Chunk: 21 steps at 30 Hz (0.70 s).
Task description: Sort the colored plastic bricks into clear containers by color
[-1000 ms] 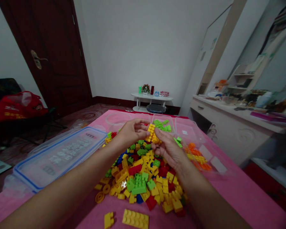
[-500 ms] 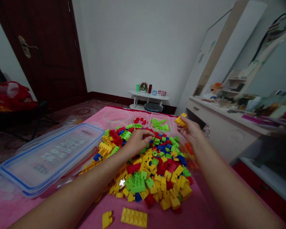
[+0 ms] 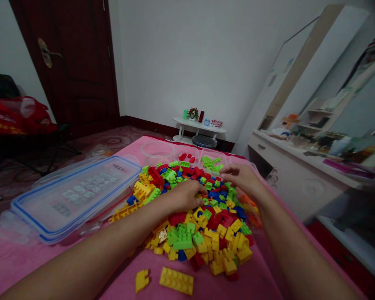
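A heap of yellow, green, red and blue toy building bricks (image 3: 215, 241) covers the middle of the pink cloth (image 3: 118, 275). My left hand (image 3: 187, 196) is down on the heap, its fingers curled among the bricks; what the fingertips hold, if anything, is hidden. Over the far right side of the heap is my right hand (image 3: 242, 179), fingers bent but apart, with no brick visible in it. A long yellow brick (image 3: 176, 281) and a smaller yellow brick (image 3: 141, 280) lie apart at the near edge.
Behind the heap stand a round clear tub (image 3: 158, 154), a clear container with red bricks (image 3: 187, 157) and another with green bricks (image 3: 211, 163). Orange pieces (image 3: 248, 206) lie at right. Blue-rimmed clear lids (image 3: 78, 193) lie left. A dresser (image 3: 287, 166) stands at right.
My right hand has moved left over the heap, and the yellow brick it held is no longer visible. My left hand has moved slightly nearer and its fingers have curled down. The view has shifted slightly.
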### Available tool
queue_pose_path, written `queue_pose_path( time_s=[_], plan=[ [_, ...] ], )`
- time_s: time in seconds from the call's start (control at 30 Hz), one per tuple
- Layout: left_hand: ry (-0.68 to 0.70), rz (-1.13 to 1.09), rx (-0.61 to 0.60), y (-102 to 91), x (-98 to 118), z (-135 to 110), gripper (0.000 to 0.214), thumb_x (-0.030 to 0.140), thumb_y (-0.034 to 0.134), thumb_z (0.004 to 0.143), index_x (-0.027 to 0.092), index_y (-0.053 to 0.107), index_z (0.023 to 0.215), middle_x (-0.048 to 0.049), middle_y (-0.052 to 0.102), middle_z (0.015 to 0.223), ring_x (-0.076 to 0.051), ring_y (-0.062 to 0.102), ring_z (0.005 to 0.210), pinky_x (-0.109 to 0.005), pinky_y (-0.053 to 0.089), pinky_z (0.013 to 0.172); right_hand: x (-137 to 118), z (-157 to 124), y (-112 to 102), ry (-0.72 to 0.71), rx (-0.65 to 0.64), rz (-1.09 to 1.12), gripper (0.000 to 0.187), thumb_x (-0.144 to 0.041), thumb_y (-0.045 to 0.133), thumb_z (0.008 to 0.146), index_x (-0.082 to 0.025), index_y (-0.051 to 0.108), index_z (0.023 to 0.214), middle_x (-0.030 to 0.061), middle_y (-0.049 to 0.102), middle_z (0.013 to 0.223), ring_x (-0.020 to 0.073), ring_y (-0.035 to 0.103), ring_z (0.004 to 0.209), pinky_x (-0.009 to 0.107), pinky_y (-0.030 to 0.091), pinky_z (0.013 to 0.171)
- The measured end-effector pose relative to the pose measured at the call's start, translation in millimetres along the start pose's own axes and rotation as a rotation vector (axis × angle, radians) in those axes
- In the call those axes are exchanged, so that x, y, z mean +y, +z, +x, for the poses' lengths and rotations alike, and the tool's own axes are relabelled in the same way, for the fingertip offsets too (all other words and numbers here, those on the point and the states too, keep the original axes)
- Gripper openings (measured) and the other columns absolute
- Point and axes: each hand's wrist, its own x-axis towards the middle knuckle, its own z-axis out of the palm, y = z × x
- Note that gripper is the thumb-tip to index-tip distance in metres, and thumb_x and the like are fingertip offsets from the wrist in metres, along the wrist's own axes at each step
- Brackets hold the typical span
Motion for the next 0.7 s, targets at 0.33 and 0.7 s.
queue_pose_path(
  time_s=[0.33,0.7],
  plan=[
    [0.013,0.086,0.052,-34.9,6,-10,0.028,0.023,0.062,0.069,0.023,0.071,0.095,-0.0038,0.07,0.096,-0.02,0.061,0.091,-0.029,0.043,0.083,-22,-53,28,-0.147,-0.334,-0.887,0.029,-0.017,0.068,0.056,-0.027,0.069,0.082,-0.001,0.069,0.084,0.0183,0.059,0.078,0.024,0.032,0.059],
    [0.058,0.241,-0.175,-49.3,17,-26,0.038,0.031,0.074,0.058,0.027,0.069,0.096,-0.0028,0.066,0.096,-0.021,0.06,0.088,-0.027,0.044,0.074,-40,-62,31,-0.172,-0.199,-0.86,0.01,-0.022,0.055,0.07,-0.022,0.065,0.074,0.0014,0.066,0.071,0.0143,0.056,0.064,0.025,0.027,0.054]
  ],
)
